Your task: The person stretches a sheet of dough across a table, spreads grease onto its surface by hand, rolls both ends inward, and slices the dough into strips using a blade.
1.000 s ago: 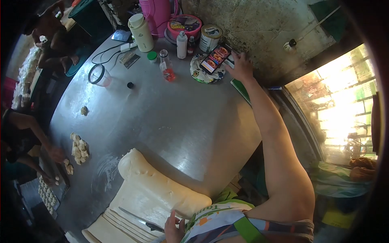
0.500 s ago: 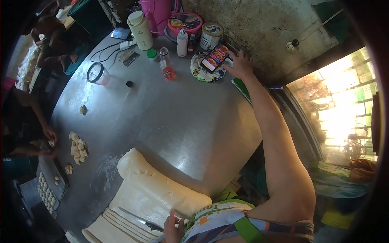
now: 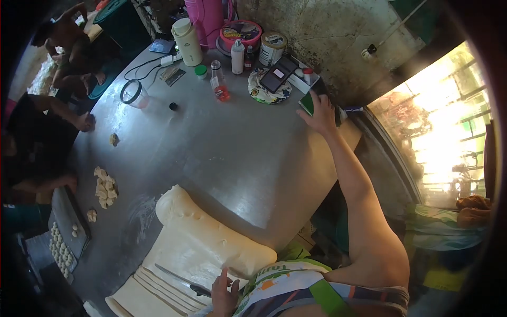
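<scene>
My right hand (image 3: 320, 117) reaches to the far right of the table, its fingers apart over a green spiral notebook (image 3: 306, 104) and seeming to touch it. Left of it, a phone (image 3: 275, 77) in a dark folding case lies on a patterned cloth bundle (image 3: 260, 94). My left hand (image 3: 224, 294) is low in front of my apron, index finger extended, holding nothing that I can see. Close beside it is the black handle of a knife (image 3: 177, 277), which lies on a large sheet of dough (image 3: 182, 245). The sheet's near part is cut into strips; its far edge is a thick roll.
Dough pieces (image 3: 105, 188) lie at the left, near a tray of small dough balls (image 3: 61, 248) and a co-worker's arm (image 3: 63, 113). Along the back stand a clear cup (image 3: 138, 99), a bottle with red liquid (image 3: 219, 87), a cream thermos (image 3: 187, 45) and a pink tub (image 3: 241, 36).
My right hand has moved from the phone down and right to the green notebook. The phone's colourful picture has given way to a mostly dark screen. The co-worker's hands have moved apart.
</scene>
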Demonstrator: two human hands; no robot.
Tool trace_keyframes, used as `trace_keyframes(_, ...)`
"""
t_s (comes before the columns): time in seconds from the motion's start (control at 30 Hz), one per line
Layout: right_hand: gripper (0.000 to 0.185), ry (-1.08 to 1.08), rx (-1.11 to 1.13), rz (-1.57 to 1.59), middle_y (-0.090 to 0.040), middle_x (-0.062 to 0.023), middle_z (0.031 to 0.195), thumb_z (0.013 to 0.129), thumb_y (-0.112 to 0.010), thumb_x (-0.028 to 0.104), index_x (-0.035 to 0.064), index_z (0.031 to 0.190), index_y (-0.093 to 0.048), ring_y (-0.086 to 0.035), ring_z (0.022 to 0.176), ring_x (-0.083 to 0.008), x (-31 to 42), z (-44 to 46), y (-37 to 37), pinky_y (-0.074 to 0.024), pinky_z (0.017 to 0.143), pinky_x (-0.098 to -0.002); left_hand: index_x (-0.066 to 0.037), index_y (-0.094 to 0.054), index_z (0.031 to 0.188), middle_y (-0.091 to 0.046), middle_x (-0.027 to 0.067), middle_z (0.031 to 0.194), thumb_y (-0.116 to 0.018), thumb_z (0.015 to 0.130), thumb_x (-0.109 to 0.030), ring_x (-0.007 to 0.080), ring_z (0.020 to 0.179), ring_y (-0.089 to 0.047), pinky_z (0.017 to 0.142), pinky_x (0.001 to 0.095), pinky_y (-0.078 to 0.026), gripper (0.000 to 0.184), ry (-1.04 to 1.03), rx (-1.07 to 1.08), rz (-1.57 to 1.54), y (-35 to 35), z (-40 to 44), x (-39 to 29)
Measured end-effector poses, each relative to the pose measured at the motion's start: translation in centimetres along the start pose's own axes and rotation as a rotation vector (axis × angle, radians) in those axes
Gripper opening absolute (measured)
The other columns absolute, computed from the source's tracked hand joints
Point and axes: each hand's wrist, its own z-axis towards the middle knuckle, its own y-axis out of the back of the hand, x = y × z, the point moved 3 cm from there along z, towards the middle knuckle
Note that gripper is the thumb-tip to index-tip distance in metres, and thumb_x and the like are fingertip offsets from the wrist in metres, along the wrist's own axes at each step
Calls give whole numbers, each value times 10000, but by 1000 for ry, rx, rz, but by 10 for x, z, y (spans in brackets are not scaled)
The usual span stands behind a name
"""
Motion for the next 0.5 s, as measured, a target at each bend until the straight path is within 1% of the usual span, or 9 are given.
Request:
trace_keyframes(0.03, 824, 3, -3, 2, -490, -147, 1195, 773, -744, 491, 132, 1441, -422, -528, 1114, -352, 4, -13, 5, -436, 935, -471, -13, -484, 1373, -578, 99, 766, -759, 787, -85, 244, 692, -581, 642, 373, -493, 651, -6, 7, 4, 2, -3, 2)
trace_keyframes(0.13, 792, -74, 140, 178, -504, -230, 1299, 789, -732, 473, 111, 1430, -438, -504, 1196, -415, 26, -50, 14, -400, 1021, -511, -51, -522, 1340, -620, 105, 809, -746, 809, -130, 271, 750, -614, 691, 397, -504, 582, -2, 13, 1, 3, -15, 18)
trace_keyframes(0.2, 752, 108, -21, 127, -554, -190, 1163, 807, -746, 401, 83, 1418, -444, -540, 1130, -370, 30, -81, -11, -429, 966, -470, -50, -512, 1348, -623, 124, 846, -734, 824, -153, 295, 780, -615, 713, 408, -506, 578, -20, 23, 15, 1, -27, 24)
trace_keyframes(0.23, 700, 129, 0, 186, -566, -186, 1144, 823, -739, 369, 63, 1392, -470, -550, 1118, -346, 42, -96, -15, -438, 951, -459, -29, -483, 1372, -605, 140, 862, -728, 829, -153, 305, 780, -599, 710, 408, -502, 609, -32, 30, 35, 6, -31, 26)
trace_keyframes(0.27, 647, 156, 27, 253, -579, -182, 1126, 839, -732, 337, 44, 1365, -495, -560, 1105, -323, 68, -111, -10, -448, 935, -448, -45, -482, 1379, -608, 147, 887, -713, 845, -164, 321, 804, -602, 729, 419, -503, 594, -54, 14, 17, 9, -38, 30)
trace_keyframes(0.33, 475, 162, 218, 433, -608, -155, 1081, 864, -713, 250, 25, 1261, -583, -603, 1006, -277, 125, -140, 15, -487, 853, -401, -77, -477, 1390, -623, 155, 932, -689, 862, -179, 347, 845, -611, 758, 440, -502, 578, -72, -23, -21, 18, -51, 36)
trace_keyframes(0.37, 475, 220, 244, 478, -608, -155, 1081, 864, -713, 250, 25, 1261, -583, -603, 1006, -277, 164, -158, 23, -487, 853, -401, -91, -473, 1396, -635, 157, 952, -680, 865, -184, 358, 861, -617, 766, 450, -500, 577, -85, -32, -43, 22, -60, 41)
trace_keyframes(0.43, 334, 232, 366, 775, -633, -125, 1006, 865, -705, 176, 24, 1157, -648, -627, 890, -253, 231, -199, 47, -505, 756, -344, -95, -473, 1397, -636, 159, 970, -683, 867, -186, 357, 880, -619, 777, 442, -505, 577, -59, -79, -17, 33, -87, 60)
trace_keyframes(0.5, 282, 487, 316, 749, -645, -116, 935, 858, -706, 143, 41, 1119, -674, -636, 824, -245, 306, -243, 68, -514, 723, -325, -105, -474, 1400, -638, 164, 1005, -688, 871, -190, 354, 918, -623, 798, 427, -513, 576, -113, -65, 33, 43, -109, 80)
